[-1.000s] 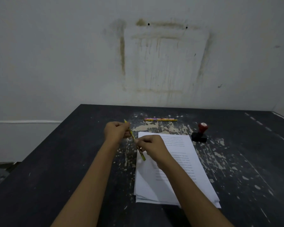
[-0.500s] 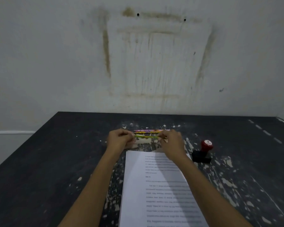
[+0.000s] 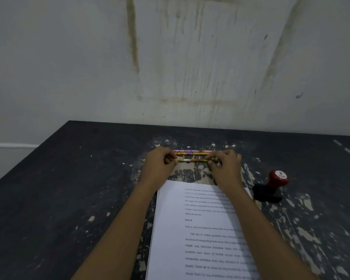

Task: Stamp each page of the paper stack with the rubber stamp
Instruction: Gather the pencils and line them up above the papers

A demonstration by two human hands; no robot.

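A stack of white printed paper [image 3: 202, 235] lies on the dark table, running toward me. The rubber stamp [image 3: 272, 185], red knob on a black base, stands just right of the stack's top corner. Beyond the stack, my left hand [image 3: 160, 165] and my right hand [image 3: 225, 166] pinch the two ends of a yellow-green pencil [image 3: 192, 160], held level just above or on the table. Neither hand touches the stamp or the paper.
A pink and yellow pencil [image 3: 193, 151] lies right behind the held one. The black table [image 3: 69, 199] has worn, flaked paint and butts against a stained white wall [image 3: 170, 67]. Its left edge runs diagonally down to the left.
Both hands carried the pencil from over the paper stack to the far side, turned it level, and lowered it beside the other pencil. The camera moved closer.
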